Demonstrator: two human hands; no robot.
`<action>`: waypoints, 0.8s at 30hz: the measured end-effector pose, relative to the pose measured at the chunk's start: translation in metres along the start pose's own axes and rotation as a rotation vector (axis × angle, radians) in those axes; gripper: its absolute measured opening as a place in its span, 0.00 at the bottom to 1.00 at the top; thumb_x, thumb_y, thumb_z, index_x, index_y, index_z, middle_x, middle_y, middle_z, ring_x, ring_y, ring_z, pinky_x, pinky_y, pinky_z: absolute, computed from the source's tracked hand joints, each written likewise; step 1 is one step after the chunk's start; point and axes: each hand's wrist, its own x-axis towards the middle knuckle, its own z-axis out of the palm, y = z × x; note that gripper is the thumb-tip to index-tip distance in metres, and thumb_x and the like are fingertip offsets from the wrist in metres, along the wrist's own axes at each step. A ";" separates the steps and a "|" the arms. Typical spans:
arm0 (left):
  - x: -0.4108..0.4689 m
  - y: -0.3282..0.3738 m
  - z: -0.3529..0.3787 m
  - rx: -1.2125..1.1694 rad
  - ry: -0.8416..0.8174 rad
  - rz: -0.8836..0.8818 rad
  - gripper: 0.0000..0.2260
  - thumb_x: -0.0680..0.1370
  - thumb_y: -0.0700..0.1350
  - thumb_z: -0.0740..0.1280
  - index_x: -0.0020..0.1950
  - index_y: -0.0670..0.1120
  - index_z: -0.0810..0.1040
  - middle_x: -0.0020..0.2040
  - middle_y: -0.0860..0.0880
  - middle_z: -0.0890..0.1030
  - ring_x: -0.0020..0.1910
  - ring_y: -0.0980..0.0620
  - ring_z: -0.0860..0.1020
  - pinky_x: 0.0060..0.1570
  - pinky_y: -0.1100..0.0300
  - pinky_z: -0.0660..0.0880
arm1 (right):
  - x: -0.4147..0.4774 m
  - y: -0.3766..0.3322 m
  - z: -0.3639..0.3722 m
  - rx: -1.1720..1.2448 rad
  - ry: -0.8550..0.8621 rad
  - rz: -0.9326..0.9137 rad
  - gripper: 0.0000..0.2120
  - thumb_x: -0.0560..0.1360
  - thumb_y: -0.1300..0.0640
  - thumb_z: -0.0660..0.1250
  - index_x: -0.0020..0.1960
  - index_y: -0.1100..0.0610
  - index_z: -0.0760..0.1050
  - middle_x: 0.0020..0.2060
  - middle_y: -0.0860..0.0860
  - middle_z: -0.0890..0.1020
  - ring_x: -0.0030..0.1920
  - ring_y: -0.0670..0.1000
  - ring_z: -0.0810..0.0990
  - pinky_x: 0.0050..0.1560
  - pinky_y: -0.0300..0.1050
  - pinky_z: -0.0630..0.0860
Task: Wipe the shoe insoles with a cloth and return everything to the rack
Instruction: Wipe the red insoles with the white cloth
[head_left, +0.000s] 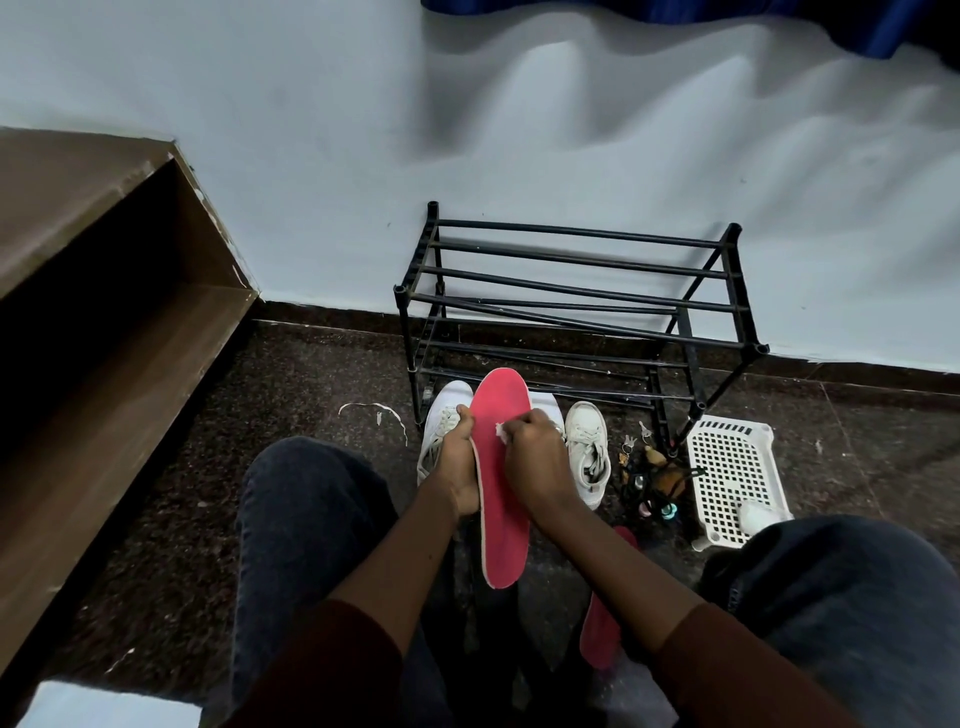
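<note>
Holding a red insole at frame centre.
Your left hand grips its edge; your right hand pinches a white cloth against it.

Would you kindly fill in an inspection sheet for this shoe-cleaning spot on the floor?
Surface: dark speckled floor, with pale scraps scattered on it.
Job's things: red insole held between both hands; white cloth against its top face; second insole lying on the floor; white sneaker and other sneaker in front of the black rack.
Clutter: white basket beside the rack; keys and trinkets; white string.
Hands: left hand grips the red insole's edge; right hand pinches the white cloth.
Cables: nothing seen.
Surroundings: white wall, brown wooden unit at left, blue curtain above.
</note>
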 end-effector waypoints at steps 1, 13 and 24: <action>-0.002 0.000 0.001 -0.007 -0.011 -0.009 0.36 0.76 0.69 0.47 0.60 0.42 0.77 0.54 0.40 0.81 0.56 0.41 0.77 0.58 0.49 0.72 | 0.002 0.003 -0.001 -0.018 0.016 0.034 0.10 0.76 0.66 0.60 0.48 0.67 0.79 0.47 0.61 0.77 0.42 0.59 0.78 0.40 0.44 0.71; -0.007 0.005 0.006 -0.069 -0.054 0.018 0.39 0.78 0.68 0.46 0.47 0.35 0.80 0.44 0.36 0.83 0.50 0.42 0.78 0.67 0.46 0.64 | -0.027 -0.027 -0.004 0.125 -0.052 -0.106 0.08 0.73 0.67 0.65 0.48 0.65 0.82 0.46 0.61 0.80 0.44 0.60 0.79 0.48 0.50 0.74; -0.005 0.006 -0.001 0.000 -0.158 0.043 0.38 0.72 0.72 0.55 0.58 0.40 0.81 0.53 0.38 0.82 0.51 0.42 0.81 0.54 0.50 0.76 | 0.014 -0.002 -0.004 0.032 0.047 0.019 0.12 0.74 0.68 0.61 0.53 0.65 0.80 0.50 0.63 0.78 0.47 0.60 0.79 0.48 0.45 0.72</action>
